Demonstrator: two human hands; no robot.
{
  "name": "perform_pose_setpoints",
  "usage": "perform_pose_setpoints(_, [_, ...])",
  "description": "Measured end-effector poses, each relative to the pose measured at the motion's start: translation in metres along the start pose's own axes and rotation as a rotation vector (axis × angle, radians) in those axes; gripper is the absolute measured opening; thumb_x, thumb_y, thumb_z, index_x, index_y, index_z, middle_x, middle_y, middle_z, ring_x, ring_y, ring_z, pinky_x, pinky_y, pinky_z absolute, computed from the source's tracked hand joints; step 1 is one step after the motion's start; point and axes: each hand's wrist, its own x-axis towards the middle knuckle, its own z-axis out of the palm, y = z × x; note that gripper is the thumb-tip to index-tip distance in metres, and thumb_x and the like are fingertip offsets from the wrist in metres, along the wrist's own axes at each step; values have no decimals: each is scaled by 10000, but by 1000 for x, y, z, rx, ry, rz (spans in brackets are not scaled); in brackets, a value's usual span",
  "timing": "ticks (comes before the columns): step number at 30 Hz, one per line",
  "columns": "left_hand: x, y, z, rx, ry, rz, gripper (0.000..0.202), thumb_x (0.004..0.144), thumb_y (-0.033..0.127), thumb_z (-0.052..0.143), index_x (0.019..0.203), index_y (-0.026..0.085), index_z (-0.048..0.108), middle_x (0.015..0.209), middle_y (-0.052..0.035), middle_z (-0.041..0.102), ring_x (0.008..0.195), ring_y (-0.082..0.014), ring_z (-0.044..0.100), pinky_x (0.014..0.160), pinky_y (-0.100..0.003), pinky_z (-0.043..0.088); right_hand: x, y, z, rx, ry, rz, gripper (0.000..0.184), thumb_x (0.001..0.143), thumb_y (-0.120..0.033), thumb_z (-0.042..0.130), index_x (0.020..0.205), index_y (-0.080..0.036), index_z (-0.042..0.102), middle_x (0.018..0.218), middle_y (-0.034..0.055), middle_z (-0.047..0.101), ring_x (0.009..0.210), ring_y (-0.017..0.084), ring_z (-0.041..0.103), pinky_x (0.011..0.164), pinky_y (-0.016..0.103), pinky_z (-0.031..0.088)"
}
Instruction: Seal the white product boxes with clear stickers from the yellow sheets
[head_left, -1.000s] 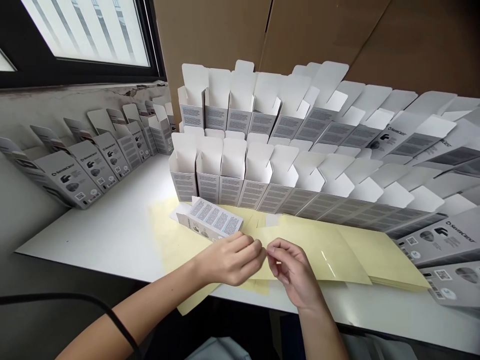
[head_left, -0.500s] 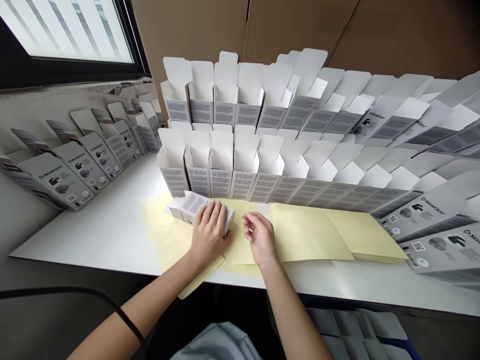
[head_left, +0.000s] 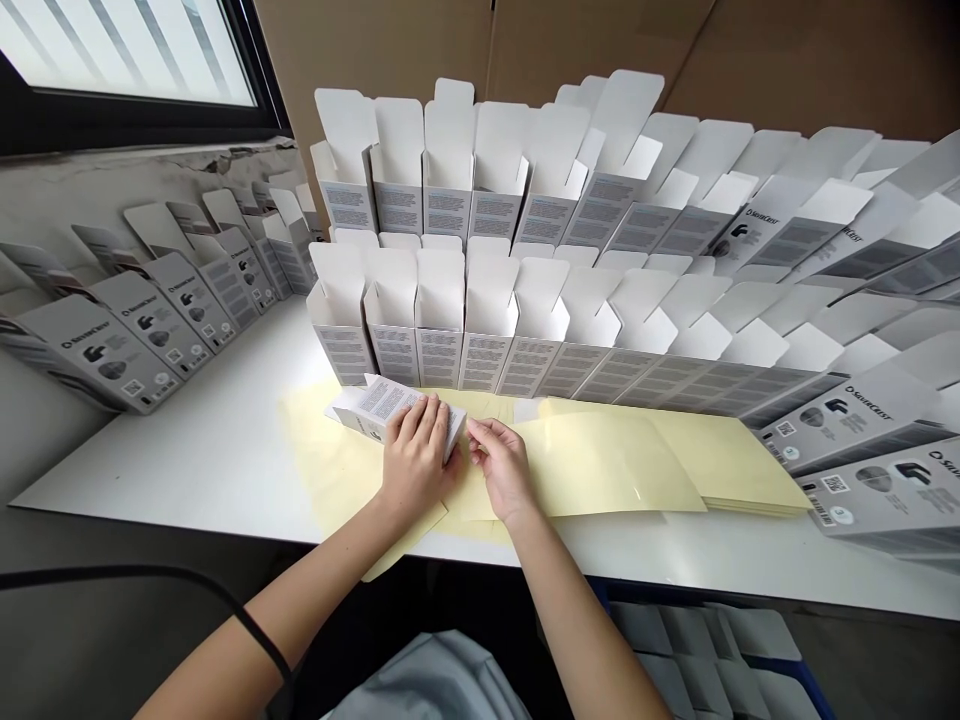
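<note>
A small printed carton point(head_left: 379, 400) lies on its side on pale yellow sheets point(head_left: 600, 465), its open flaps pointing left. Over its right part, my left hand point(head_left: 416, 450) is wrapped, thumb at the near side, holding it down. My right hand point(head_left: 501, 468) is just past the carton's right end, thumb and forefinger pinched together close to it. Anything between those fingertips is too small to make out. Whether they touch the carton, I cannot tell.
Rows of upright open-topped cartons point(head_left: 491, 345) stand behind the sheets and curve round to the right. More cartons point(head_left: 112, 340) line the left wall. A stack of yellow sheets point(head_left: 739, 460) lies right. Below the table point(head_left: 225, 470) edge, a blue crate point(head_left: 814, 690) holds grey-white pieces. A black cable point(head_left: 150, 573) crosses lower left.
My right hand has moved left, bringing its pinched fingers up to the carton's right end. My left hand stays on the carton. The whole view has shifted slightly.
</note>
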Motion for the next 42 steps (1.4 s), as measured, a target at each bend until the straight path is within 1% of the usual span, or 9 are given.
perform_pose_setpoints(8, [-1, 0, 0, -31, -5, -25, 455, 885, 286, 554, 1298, 95, 565, 1278, -213, 649, 1171, -361, 624, 956, -492, 434, 0, 4, -1, -37, -29, -8, 291, 656, -390, 803, 593, -187, 605, 591, -35, 502, 587, 105, 399, 569, 262, 317])
perform_pose_setpoints(14, [0, 1, -1, -4, 0, -23, 421, 886, 290, 561, 1247, 75, 588, 1272, -216, 652, 1164, -354, 630, 955, -480, 436, 1, 7, -1, -97, -15, -34, 306, 646, -416, 814, 609, -187, 614, 572, -36, 490, 572, 109, 393, 556, 266, 319])
perform_pose_setpoints(22, [-2, 0, -1, 3, -19, -15, 416, 885, 274, 558, 1246, 70, 580, 1276, -221, 648, 1177, -354, 622, 962, -478, 428, 1, 8, 3, -215, 26, -68, 306, 624, -390, 831, 605, -180, 609, 593, -30, 547, 580, 110, 432, 564, 262, 352])
perform_pose_setpoints(27, [-3, -1, 0, -7, -26, -17, 422, 883, 253, 538, 1260, 66, 575, 1289, -227, 639, 1189, -361, 612, 967, -485, 422, 3, 4, 3, -437, 57, -57, 319, 677, -398, 766, 561, -188, 555, 594, -20, 538, 592, 130, 477, 570, 271, 370])
perform_pose_setpoints(30, [-2, -1, -1, 2, -30, -10, 416, 879, 251, 538, 1243, 55, 584, 1284, -235, 638, 1188, -361, 613, 967, -479, 423, 8, 2, 0, -559, 126, -99, 266, 658, -375, 778, 638, -188, 590, 722, -1, 600, 645, 142, 538, 611, 272, 412])
perform_pose_setpoints(32, [-2, -1, -1, 11, -24, -3, 415, 876, 257, 548, 1234, 51, 590, 1275, -235, 644, 1181, -358, 618, 968, -472, 422, 10, 3, -1, -533, 178, -110, 324, 610, -375, 819, 811, -196, 640, 875, 15, 647, 676, 146, 570, 624, 273, 437])
perform_pose_setpoints(34, [-1, -1, -2, 17, -10, 2, 410, 880, 272, 556, 1222, 48, 596, 1265, -232, 651, 1170, -355, 626, 965, -464, 423, 13, 4, 0, -446, 158, -75, 415, 602, -403, 826, 925, -202, 659, 905, 23, 667, 659, 148, 574, 598, 273, 438])
perform_pose_setpoints(38, [1, 0, -2, 27, 22, 3, 397, 899, 305, 555, 1200, 52, 609, 1242, -230, 665, 1141, -348, 645, 944, -452, 430, 16, 11, 6, -304, 84, -37, 322, 659, -433, 776, 842, -181, 696, 753, 16, 674, 630, 159, 570, 577, 278, 435])
perform_pose_setpoints(42, [1, 0, 0, 14, 28, -4, 404, 889, 291, 559, 1217, 60, 606, 1250, -231, 660, 1145, -350, 643, 946, -460, 428, 15, 16, 9, -250, 88, -65, 299, 688, -448, 757, 803, -184, 675, 764, 15, 675, 652, 153, 574, 601, 276, 456])
